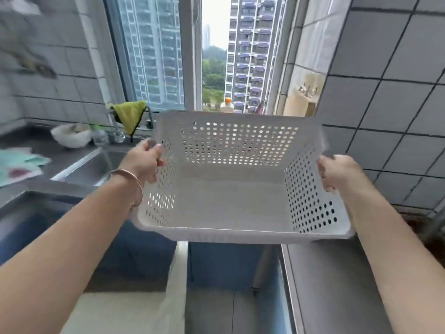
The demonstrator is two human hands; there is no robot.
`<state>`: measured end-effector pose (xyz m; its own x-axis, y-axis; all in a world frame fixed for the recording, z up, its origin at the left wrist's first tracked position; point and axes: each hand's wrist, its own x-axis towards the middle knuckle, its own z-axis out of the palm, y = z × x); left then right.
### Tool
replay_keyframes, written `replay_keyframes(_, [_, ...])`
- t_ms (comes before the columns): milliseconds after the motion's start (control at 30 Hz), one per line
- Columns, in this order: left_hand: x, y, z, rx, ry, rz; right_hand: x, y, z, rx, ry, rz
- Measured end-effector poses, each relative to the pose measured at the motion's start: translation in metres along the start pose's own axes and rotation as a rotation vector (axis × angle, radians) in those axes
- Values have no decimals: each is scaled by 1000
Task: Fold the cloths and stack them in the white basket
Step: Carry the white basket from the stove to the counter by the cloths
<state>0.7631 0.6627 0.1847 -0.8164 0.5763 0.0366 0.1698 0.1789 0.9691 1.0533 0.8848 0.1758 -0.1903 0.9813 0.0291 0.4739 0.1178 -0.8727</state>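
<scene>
The white perforated basket (pixel 231 203) hangs in the air at the middle of the view, tilted so its inside faces me, and nothing lies in it. My left hand (pixel 142 162) grips its left rim, with a bangle on that wrist. My right hand (pixel 337 173) grips the right rim. A pile of pale green and white cloths (pixel 19 165) lies on the steel counter at the far left. A yellow-green cloth (pixel 130 114) hangs over the tap behind the sink.
A steel sink (pixel 96 165) lies left of the basket, with a white bowl (pixel 71 135) and a small bottle behind it. A window fills the back wall. Tiled wall stands to the right, and a steel counter edge (pixel 313 273) runs below it.
</scene>
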Motion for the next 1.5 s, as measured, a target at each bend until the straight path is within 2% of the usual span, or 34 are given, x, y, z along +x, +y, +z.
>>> replay_keyframes(133, [-12, -19, -123, -3, 151, 11, -64, -71, 77, 61, -85, -87])
replay_keyframes(333, [-47, -77, -301, 119, 324, 16, -173, -139, 214, 245, -271, -97])
replay_keyframes(467, [-76, -125, -410, 50, 454, -119, -235, -167, 317, 145, -413, -126])
replay_keyframes(600, [-115, -170, -503, 70, 567, -179, -298, -197, 412, 52, -542, -225])
replay_keyframes(967, [-179, -283, -689, 35, 878, -418, -435, -259, 660, -97, -891, -324])
replay_keyframes(1167, [-155, -320, -772, 16, 991, -524, -474, -298, 785, -152, -1077, -346])
replay_keyframes(1400, [-104, -354, -866, 48, 1105, -612, -514, -360, 929, -199, -1163, -424])
replay_keyframes(1500, [-88, -375, -899, 59, 1131, -659, -530, -380, 969, -228, -1181, -454])
